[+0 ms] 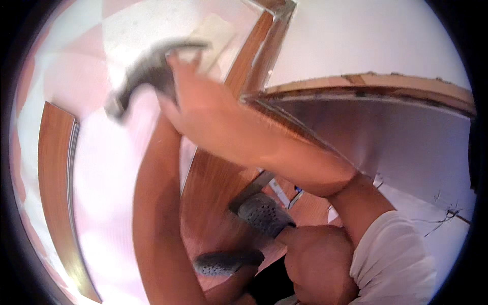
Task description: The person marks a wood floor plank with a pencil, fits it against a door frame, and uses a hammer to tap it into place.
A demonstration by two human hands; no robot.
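My right hand [190, 94] is raised at the upper left of the middle, its fingers closed around a claw hammer [155, 66]. The dark hammer head is smeared by motion, with its curved claw toward the top and its striking face toward the lower left. My left forearm [157, 203] rises from the lower edge and meets the right hand just below the hammer. The left hand's fingers are hidden behind the right hand and hammer. A pale, blurred flat piece [216, 35] lies beyond my right hand.
Brown wood-look planks [211, 193] run beneath my arms. A loose plank [56, 147] lies at the left on pale pink and white flooring. A wall corner with a rough-edged board [376, 86] juts in at the right. My feet wear grey perforated shoes [262, 211]. Thin wires [450, 213] hang at the right.
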